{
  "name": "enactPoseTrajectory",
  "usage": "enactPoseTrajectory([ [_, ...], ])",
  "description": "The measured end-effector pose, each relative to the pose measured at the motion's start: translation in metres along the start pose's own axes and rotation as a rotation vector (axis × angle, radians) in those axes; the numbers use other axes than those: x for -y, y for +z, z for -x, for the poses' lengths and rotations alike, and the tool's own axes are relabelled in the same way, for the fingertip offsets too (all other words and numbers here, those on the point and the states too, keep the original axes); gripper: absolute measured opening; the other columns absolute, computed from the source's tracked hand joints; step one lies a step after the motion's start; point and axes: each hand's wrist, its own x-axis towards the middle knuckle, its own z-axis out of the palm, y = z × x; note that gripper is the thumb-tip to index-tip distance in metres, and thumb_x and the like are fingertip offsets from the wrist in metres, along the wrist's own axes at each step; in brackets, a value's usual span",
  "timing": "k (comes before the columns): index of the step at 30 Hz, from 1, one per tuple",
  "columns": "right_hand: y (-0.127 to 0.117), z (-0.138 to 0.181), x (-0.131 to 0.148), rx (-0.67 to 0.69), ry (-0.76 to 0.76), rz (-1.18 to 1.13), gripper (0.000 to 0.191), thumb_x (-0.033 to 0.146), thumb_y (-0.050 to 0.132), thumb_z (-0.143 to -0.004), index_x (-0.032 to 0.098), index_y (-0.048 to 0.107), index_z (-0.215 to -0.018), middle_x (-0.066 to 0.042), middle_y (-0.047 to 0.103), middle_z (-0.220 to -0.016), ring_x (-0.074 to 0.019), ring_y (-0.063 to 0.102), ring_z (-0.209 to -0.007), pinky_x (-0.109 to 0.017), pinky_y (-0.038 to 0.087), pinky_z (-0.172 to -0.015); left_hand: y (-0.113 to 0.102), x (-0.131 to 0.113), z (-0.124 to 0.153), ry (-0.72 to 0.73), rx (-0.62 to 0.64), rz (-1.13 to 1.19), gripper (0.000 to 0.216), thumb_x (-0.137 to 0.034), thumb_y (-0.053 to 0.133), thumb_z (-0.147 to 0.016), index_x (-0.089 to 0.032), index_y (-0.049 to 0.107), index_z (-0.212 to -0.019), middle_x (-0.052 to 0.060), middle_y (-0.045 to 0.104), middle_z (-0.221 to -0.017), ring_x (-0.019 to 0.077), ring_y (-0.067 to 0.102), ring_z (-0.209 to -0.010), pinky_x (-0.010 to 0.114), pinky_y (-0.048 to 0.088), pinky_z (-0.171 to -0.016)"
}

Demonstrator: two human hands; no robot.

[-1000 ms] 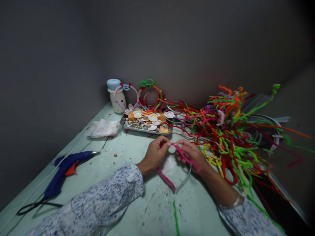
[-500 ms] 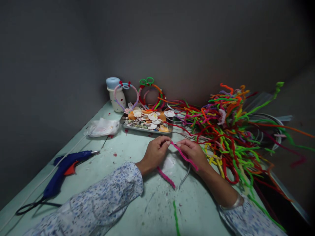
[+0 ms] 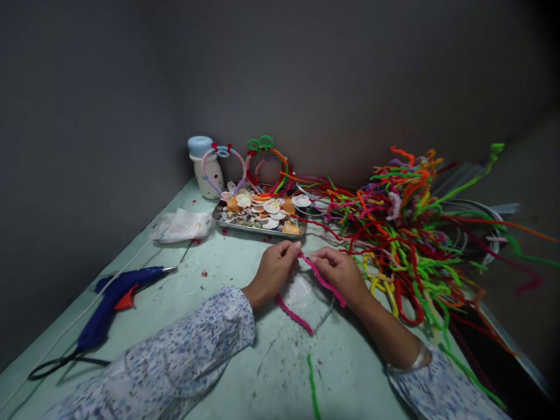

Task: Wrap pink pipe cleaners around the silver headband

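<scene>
A thin headband is held in front of me with its two ends pointing toward me. Its left arm is wrapped in pink pipe cleaner (image 3: 295, 315), and its right arm (image 3: 324, 314) shows bare grey. My left hand (image 3: 276, 269) is closed, pinching the top of the band between thumb and fingers. From those fingertips a loose length of pink pipe cleaner (image 3: 324, 283) slants down to the right. My right hand (image 3: 340, 273) is closed too, its fingertips pinched at the band's upper right, beside the loose strand. The fingers partly hide what they grip.
A metal tray of shells (image 3: 262, 230) stands behind my hands, with decorated headbands (image 3: 245, 169) and a jar (image 3: 210, 175). Tangled pipe cleaners (image 3: 394, 233) spread right. A blue glue gun (image 3: 102, 309) and plastic bag (image 3: 184, 226) lie left; a green pipe cleaner (image 3: 312, 388) lies nearest.
Both hands and the headband have shifted slightly left. The loose pink strand's lower end has moved a little left and down.
</scene>
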Motion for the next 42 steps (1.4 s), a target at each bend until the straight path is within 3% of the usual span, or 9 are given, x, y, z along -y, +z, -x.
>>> enactPoseTrajectory([
  [7, 0.0, 0.0, 0.002, 0.018, 0.046, -0.013, 0.027, 0.043, 0.06, -0.072, 0.016, 0.065, -0.074, 0.003, 0.05, -0.055, -0.0109, 0.038, -0.05, -0.023, 0.029, -0.046, 0.001, 0.001, -0.007, -0.145, 0.041, 0.105, 0.034, -0.046, 0.056, -0.078, -0.016, 0.051, -0.063, -0.005, 0.046, -0.047, 0.0069, 0.039, -0.041, 0.021, 0.029, -0.044],
  [14, -0.002, -0.003, 0.003, 0.026, 0.096, -0.028, 0.026, 0.043, 0.06, -0.07, 0.017, 0.064, -0.07, 0.003, 0.049, -0.053, -0.0107, 0.038, -0.049, -0.023, 0.03, -0.046, 0.001, 0.0, -0.008, -0.181, 0.06, 0.101, 0.03, -0.044, 0.059, -0.075, -0.016, 0.053, -0.066, -0.005, 0.046, -0.048, 0.0066, 0.039, -0.041, 0.02, 0.028, -0.043],
  [27, -0.002, -0.003, -0.001, 0.076, 0.144, -0.193, 0.023, 0.039, 0.063, -0.072, 0.017, 0.061, -0.07, 0.008, 0.036, -0.042, -0.0076, 0.028, -0.039, -0.022, 0.016, -0.038, 0.002, 0.006, -0.008, -0.031, 0.057, -0.03, 0.029, -0.042, 0.057, -0.077, -0.014, 0.058, -0.071, -0.003, 0.05, -0.058, 0.0079, 0.041, -0.051, 0.02, 0.03, -0.047],
  [35, -0.002, -0.004, -0.008, 0.091, 0.138, -0.217, 0.021, 0.038, 0.063, -0.074, 0.016, 0.062, -0.072, 0.008, 0.036, -0.044, -0.0074, 0.028, -0.04, -0.022, 0.015, -0.038, 0.001, 0.007, -0.008, 0.06, 0.011, -0.181, 0.027, -0.039, 0.056, -0.08, -0.015, 0.06, -0.07, -0.002, 0.054, -0.061, 0.0092, 0.043, -0.057, 0.02, 0.031, -0.052],
  [42, -0.003, -0.005, -0.008, 0.087, 0.146, -0.257, 0.02, 0.037, 0.064, -0.072, 0.017, 0.063, -0.071, 0.009, 0.037, -0.042, -0.0077, 0.028, -0.039, -0.023, 0.016, -0.038, -0.001, 0.002, -0.003, 0.082, 0.041, -0.155, 0.026, -0.039, 0.053, -0.082, -0.015, 0.062, -0.077, -0.001, 0.055, -0.065, 0.0103, 0.046, -0.059, 0.021, 0.033, -0.054],
])
